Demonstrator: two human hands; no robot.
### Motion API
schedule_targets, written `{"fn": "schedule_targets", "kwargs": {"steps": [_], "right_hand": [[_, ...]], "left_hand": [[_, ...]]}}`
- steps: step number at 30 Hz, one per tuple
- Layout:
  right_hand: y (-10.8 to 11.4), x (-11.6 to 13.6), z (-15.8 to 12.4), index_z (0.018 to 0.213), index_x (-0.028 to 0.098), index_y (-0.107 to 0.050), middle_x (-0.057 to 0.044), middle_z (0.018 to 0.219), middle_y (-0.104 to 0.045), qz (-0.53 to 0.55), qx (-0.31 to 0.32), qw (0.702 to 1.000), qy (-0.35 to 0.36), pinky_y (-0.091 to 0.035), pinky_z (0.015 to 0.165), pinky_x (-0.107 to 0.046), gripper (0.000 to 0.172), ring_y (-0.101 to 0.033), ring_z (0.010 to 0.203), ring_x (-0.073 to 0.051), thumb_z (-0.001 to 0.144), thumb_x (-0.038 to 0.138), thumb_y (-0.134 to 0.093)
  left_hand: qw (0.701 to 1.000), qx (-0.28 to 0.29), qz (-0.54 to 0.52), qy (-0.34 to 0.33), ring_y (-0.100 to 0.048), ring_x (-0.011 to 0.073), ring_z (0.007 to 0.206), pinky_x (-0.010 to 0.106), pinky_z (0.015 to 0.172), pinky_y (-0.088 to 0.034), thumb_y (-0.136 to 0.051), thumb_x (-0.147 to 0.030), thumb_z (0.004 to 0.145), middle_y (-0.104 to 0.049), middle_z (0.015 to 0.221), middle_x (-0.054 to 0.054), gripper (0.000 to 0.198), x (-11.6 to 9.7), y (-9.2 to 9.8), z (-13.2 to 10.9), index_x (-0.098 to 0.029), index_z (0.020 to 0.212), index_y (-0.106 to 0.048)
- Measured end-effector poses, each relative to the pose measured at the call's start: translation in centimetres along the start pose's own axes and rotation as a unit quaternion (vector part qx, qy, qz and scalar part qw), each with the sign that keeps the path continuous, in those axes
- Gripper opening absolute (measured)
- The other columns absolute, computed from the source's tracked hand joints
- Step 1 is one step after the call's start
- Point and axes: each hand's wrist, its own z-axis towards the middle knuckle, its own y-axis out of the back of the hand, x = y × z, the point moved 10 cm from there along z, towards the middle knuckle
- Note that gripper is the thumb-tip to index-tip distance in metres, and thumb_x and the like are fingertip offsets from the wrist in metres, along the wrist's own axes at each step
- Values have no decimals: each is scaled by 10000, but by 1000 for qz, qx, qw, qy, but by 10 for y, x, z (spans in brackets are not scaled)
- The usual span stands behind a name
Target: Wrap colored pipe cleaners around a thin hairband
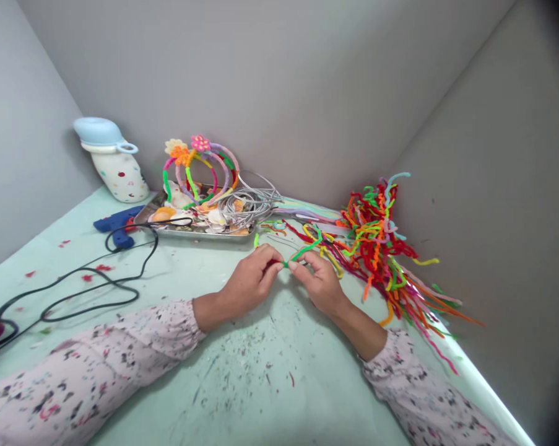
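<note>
A green pipe cleaner [309,245] runs between my two hands above the middle of the table, its free end sticking up to the right. My left hand [254,275] pinches it near its lower end, where a bit of red shows at the fingertips. Close beside it, my right hand [317,279] is closed on the same green pipe cleaner with thumb and fingers. Behind the hands lie loose yellow and red pipe cleaners [302,234].
A metal tray [200,235] holds scraps, coiled wire [255,207] and fuzzy flowered hoops [203,167]. Left are a bottle [119,170], a blue glue gun [120,224] and its black cord [98,303]. A tangled pipe cleaner pile [376,241] lies right, by the grey walls.
</note>
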Motion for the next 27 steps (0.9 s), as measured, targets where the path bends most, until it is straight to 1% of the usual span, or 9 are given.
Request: {"fn": "schedule_targets", "kwargs": {"steps": [10, 15, 22, 27], "right_hand": [[-5, 0, 1, 684, 202, -517, 19, 677, -478, 22, 23, 999, -2, -367, 669, -284, 229, -475, 691, -150, 871, 336, -517], [-6, 0, 2, 676, 202, -511, 19, 677, -473, 31, 27, 999, -4, -363, 666, -286, 232, -469, 688, -149, 869, 332, -512], [-3, 2, 1, 676, 208, -504, 10, 688, -480, 24, 18, 1000, 6, -361, 681, -300, 239, -469, 711, -160, 875, 339, -504], [-8, -1, 1, 656, 205, -486, 21, 664, -452, 45, 38, 998, 1, -365, 681, -294, 249, -468, 699, -152, 881, 311, -498]], "left_hand": [[1000, 9, 7, -19, -471, 143, 747, 274, 693, -379, -451, -177, 903, -511, 792, 12, 89, -4, -2, -1, -163, 850, -520], [1000, 11, 7, -20, -467, 143, 743, 275, 689, -380, -449, -184, 905, -507, 793, 13, 93, -4, -2, -1, -162, 848, -518], [1000, 10, 10, -22, -465, 144, 743, 278, 693, -380, -441, -192, 912, -505, 787, 13, 98, -5, -2, 0, -163, 855, -515], [999, 21, 17, -37, -462, 149, 755, 281, 705, -384, -427, -185, 914, -509, 804, 21, 105, -9, -5, -2, -159, 873, -521]]}}
